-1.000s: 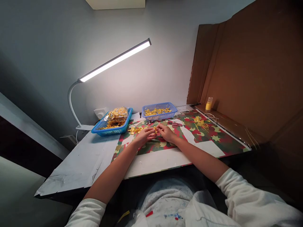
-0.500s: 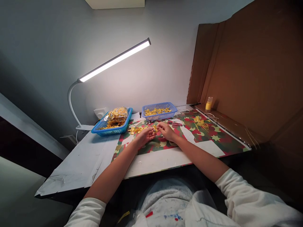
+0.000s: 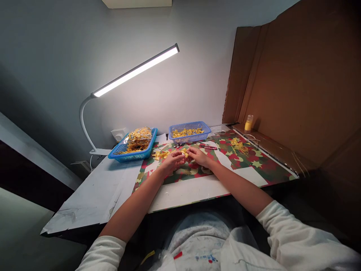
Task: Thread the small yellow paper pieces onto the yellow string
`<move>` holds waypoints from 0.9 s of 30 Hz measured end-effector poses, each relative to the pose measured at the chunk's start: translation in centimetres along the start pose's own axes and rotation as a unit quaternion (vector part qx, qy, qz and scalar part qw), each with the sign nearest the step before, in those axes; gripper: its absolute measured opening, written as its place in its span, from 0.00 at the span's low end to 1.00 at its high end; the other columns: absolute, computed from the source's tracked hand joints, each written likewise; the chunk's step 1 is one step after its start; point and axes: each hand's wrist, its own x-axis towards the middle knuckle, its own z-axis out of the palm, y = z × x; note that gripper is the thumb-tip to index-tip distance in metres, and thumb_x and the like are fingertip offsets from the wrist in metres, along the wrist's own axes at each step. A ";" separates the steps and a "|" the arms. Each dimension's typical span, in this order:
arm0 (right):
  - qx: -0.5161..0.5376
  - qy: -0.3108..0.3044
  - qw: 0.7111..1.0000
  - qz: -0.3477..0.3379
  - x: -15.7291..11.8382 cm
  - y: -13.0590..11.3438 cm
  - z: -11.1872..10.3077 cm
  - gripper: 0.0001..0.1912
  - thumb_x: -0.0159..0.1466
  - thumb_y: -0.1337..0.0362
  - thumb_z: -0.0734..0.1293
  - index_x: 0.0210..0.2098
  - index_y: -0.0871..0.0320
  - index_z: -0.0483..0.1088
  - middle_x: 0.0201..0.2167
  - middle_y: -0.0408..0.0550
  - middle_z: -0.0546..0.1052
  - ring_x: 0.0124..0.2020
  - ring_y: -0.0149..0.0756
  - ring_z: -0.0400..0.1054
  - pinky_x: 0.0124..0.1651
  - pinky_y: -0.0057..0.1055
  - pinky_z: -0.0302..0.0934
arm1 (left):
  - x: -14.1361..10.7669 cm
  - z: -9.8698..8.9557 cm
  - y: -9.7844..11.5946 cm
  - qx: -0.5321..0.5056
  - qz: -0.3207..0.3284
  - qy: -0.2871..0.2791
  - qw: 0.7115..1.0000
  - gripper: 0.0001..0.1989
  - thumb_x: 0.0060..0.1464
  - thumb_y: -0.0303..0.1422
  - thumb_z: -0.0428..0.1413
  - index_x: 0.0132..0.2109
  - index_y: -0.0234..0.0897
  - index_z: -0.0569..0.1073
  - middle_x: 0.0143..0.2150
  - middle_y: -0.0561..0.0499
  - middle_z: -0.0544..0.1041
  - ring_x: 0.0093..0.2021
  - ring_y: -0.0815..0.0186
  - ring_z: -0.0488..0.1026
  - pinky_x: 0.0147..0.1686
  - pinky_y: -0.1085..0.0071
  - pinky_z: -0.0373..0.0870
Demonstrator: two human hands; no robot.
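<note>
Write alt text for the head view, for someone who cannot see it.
The left hand and right hand hold a yellow piece over a patterned sheet. Behind, a blue basket and a blue-violet basket contain yellow bits, near a lit lamp.

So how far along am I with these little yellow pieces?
Partway, it seems. Possibly done: the gathered pieces in the purple-blue basket, though their finish is too small to judge. In hand: a small yellow piece between your left hand and right hand. Probably left: the loose pieces by your left hand. The heap in the bright blue basket could be either.
</note>
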 end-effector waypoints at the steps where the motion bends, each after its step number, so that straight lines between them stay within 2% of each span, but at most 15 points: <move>1: 0.019 -0.008 1.000 0.020 0.0 0.0 0.0 0.16 0.60 0.50 0.63 0.27 0.56 0.60 0.22 0.39 0.66 0.25 0.30 0.61 0.31 0.29 0.58 | -0.1 0.1 0.0 0.001 0.004 0.000 1.000 0.16 0.35 0.32 0.70 0.32 0.32 0.74 0.29 0.53 0.74 0.29 0.73 0.72 0.32 0.76 0.69; 6: 0.077 -0.026 0.993 0.084 0.1 0.0 -0.1 0.16 0.59 0.51 0.63 0.26 0.56 0.59 0.19 0.39 0.66 0.21 0.27 0.58 0.27 0.27 0.55 | -0.1 0.3 0.0 0.023 0.020 0.006 1.000 0.17 0.34 0.34 0.70 0.31 0.32 0.74 0.28 0.53 0.74 0.27 0.73 0.71 0.31 0.74 0.67; 10: 0.107 -0.024 0.989 0.102 0.0 -0.2 -0.2 0.19 0.60 0.52 0.62 0.21 0.55 0.52 0.14 0.34 0.52 0.16 0.24 0.42 0.20 0.25 0.42 | 0.0 0.2 -0.3 0.034 0.032 0.013 0.999 0.15 0.36 0.33 0.69 0.29 0.33 0.72 0.25 0.55 0.72 0.26 0.73 0.70 0.31 0.74 0.66; 12: 0.114 -0.034 0.986 0.113 -0.1 -0.4 -0.2 0.20 0.60 0.53 0.62 0.20 0.55 0.51 0.14 0.33 0.49 0.16 0.23 0.38 0.20 0.24 0.38 | -0.1 0.2 -0.3 0.029 0.040 0.013 0.999 0.15 0.35 0.33 0.68 0.29 0.33 0.71 0.26 0.54 0.73 0.26 0.73 0.70 0.32 0.74 0.67; 18: 0.101 -0.046 0.986 0.125 -0.3 -0.5 -0.1 0.18 0.57 0.52 0.64 0.22 0.57 0.58 0.14 0.32 0.49 0.16 0.22 0.37 0.19 0.24 0.34 | -0.3 0.4 0.0 0.028 0.035 -0.025 0.999 0.16 0.36 0.33 0.67 0.34 0.33 0.73 0.30 0.53 0.74 0.28 0.72 0.70 0.34 0.73 0.67; 22: 0.114 -0.033 0.987 0.110 -0.3 -0.4 -0.1 0.19 0.55 0.51 0.66 0.22 0.57 0.56 0.13 0.32 0.50 0.16 0.21 0.38 0.19 0.24 0.34 | -0.3 0.4 0.0 0.010 0.037 -0.037 0.999 0.18 0.37 0.33 0.67 0.36 0.34 0.73 0.28 0.55 0.73 0.28 0.73 0.70 0.34 0.72 0.67; 27: 0.137 -0.043 0.984 0.104 -0.6 -1.0 0.0 0.22 0.53 0.52 0.68 0.20 0.56 0.52 0.15 0.32 0.50 0.16 0.21 0.38 0.20 0.25 0.33 | -0.3 0.4 0.1 -0.009 0.039 -0.050 0.998 0.16 0.36 0.32 0.67 0.33 0.34 0.71 0.27 0.55 0.72 0.28 0.73 0.69 0.32 0.73 0.68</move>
